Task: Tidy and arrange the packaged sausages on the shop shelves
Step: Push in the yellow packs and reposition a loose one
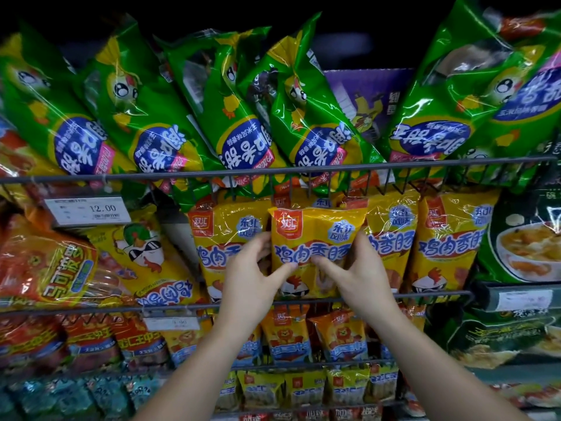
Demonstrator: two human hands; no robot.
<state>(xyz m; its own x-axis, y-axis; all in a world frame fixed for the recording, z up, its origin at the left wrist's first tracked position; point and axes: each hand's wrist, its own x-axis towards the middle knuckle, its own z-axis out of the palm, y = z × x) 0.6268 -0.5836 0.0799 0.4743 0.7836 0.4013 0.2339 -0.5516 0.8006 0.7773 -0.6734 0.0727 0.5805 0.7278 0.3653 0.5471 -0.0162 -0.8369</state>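
A yellow sausage pack point(315, 235) with a red logo and blue lettering stands upright in the middle shelf row, in front of the others. My left hand point(255, 275) grips its left edge, thumb across the front and fingers behind. My right hand point(355, 275) grips its right edge the same way. More yellow packs of the same kind stand on both sides, one to the left point(224, 235) and two to the right point(391, 235) point(452, 238).
Green sausage packs point(303, 117) lean upside down on the wire shelf above, behind its rail point(273, 171). A price tag point(88, 209) reading 12.00 hangs at the left. Orange packs point(45, 265) lie at the left, dark green bags point(528, 232) at the right, smaller packs point(285, 338) below.
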